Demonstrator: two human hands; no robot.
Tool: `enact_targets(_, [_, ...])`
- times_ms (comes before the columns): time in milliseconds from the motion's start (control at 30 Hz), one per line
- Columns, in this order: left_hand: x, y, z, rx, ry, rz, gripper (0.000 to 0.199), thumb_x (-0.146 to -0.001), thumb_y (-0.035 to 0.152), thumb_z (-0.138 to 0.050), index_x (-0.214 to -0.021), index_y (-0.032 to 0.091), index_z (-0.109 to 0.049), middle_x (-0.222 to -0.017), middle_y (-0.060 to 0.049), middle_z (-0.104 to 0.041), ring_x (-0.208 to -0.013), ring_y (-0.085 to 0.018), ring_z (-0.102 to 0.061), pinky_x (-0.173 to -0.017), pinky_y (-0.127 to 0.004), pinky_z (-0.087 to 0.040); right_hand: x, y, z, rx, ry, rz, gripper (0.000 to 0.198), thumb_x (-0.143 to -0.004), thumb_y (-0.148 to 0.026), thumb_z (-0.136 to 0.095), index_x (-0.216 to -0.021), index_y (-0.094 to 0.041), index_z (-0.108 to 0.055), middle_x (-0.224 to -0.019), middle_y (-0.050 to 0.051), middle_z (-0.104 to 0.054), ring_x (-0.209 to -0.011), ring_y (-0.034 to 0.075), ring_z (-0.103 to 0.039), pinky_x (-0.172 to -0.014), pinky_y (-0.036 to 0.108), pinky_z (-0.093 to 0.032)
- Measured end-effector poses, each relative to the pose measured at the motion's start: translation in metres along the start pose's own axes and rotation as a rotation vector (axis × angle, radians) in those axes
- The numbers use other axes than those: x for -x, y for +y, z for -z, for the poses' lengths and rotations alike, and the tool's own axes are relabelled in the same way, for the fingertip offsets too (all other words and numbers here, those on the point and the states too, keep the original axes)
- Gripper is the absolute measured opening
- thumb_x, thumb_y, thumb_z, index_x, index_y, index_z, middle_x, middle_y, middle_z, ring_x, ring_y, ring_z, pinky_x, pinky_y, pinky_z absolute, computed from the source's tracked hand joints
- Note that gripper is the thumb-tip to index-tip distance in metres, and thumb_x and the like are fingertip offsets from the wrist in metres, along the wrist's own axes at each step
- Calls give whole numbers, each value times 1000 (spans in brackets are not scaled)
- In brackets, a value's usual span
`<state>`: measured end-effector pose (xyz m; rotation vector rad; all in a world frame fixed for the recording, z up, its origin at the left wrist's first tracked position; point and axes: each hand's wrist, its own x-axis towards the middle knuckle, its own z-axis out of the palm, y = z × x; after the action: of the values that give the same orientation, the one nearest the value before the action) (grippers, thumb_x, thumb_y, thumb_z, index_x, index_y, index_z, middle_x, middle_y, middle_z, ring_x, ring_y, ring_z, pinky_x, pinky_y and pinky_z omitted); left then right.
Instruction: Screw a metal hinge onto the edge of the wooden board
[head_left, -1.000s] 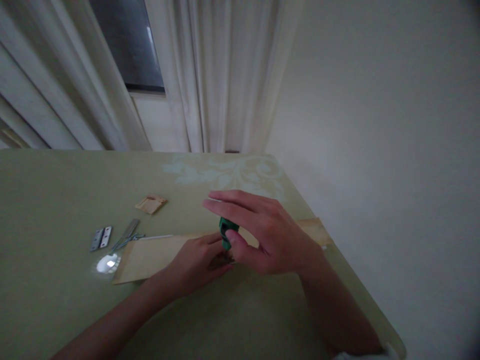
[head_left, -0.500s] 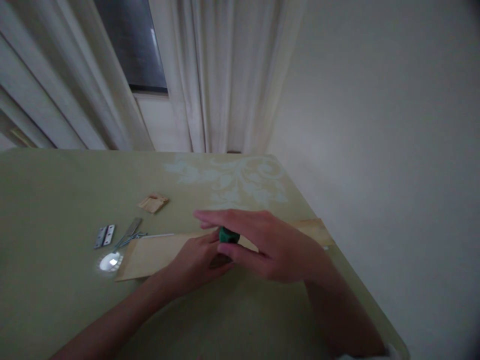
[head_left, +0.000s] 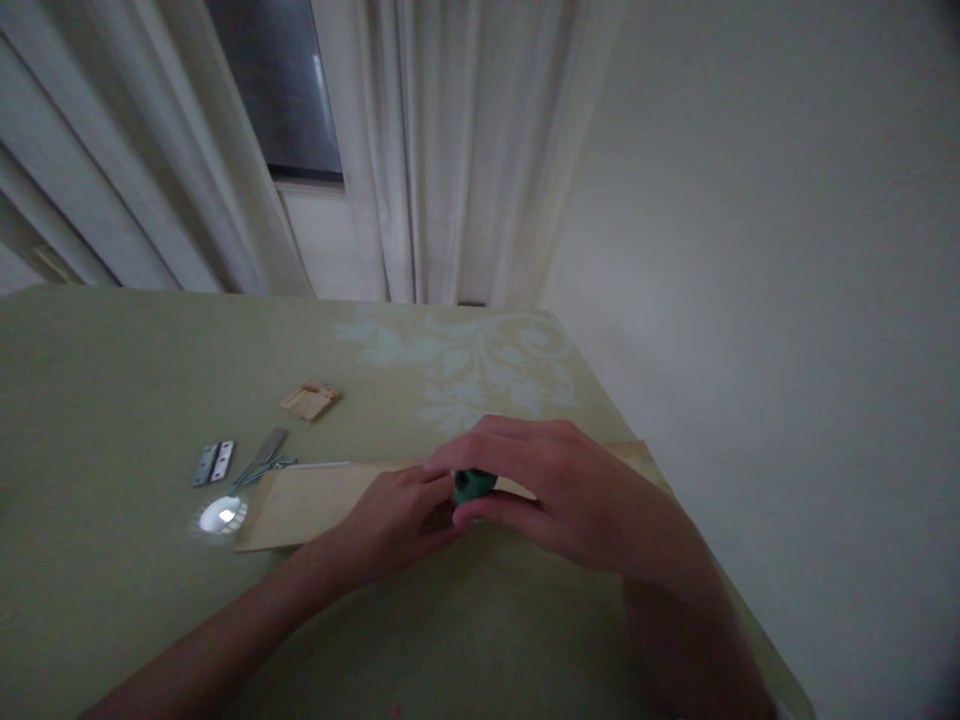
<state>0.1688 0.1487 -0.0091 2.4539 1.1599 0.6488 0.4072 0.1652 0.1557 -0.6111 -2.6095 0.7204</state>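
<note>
Green handle (head_left: 475, 487), one, pinched by right fingers (head_left: 472, 452); left fingers (head_left: 435, 492) curled, their hold hidden.

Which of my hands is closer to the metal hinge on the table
Left. Your left hand is over the wooden board, to the right of the metal hinge and closer to you; your right hand, at the green handle, is farther right.

the right hand (head_left: 559, 490) – fingers outstretched before – now curls closer around the green handle (head_left: 475, 486)

Right hand (head_left: 562, 490) grips green handle (head_left: 474, 486); left hand (head_left: 397, 515) on board (head_left: 307, 500).
</note>
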Motion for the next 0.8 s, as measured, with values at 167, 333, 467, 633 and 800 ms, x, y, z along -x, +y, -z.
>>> enact_targets(167, [1,4,3,44,20,-21,3,-101,25,-71,-100,23,-69,-98,-2,-73,-89,-20,-70,-74,-29,-47,3,-1,0,21,67,-37,46,-112,-32,-66,-158,-25,-60,-146,9,-76,-134,24,-71,-115,42,-55])
enact_targets(333, [-1,7,9,116,8,-55,3,-102,24,-72,-99,23,-71,-109,-5,-75,-102,-23,-71,-86,-32,-52,7,-2,11,-91,-75,24,61,-114,-21,-58,-172,-23,-41,-169,7,-59,-155,18,-56,-131,35,-44])
enact_targets(467, [-1,4,8,143,5,-73,3,-101,21,-73,-102,24,-74,-106,-5,-78,-105,-25,-71,-96,-37,-53,6,-2,16,-126,-138,73,60,-112,-17,-59,-170,-23,-46,-167,6,-61,-153,17,-58,-131,25,-41])
enact_targets(633, [-6,12,16,137,-8,-37,6,-99,22,-69,-98,22,-74,-92,-3,-76,-90,-24,-70,-85,-35,-52,1,0,14,-153,-138,90,57,-111,-18,-59,-166,-33,-53,-159,3,-68,-145,19,-66,-126,28,-48])
enact_targets(800, [-10,20,24,152,-17,-28,12,-102,28,-65,-95,23,-74,-92,0,-77,-89,-22,-70,-75,-29,-50,-1,3,7,-168,-68,142,41,-113,-18,-62,-153,-22,-63,-142,8,-77,-131,18,-72,-115,33,-55])
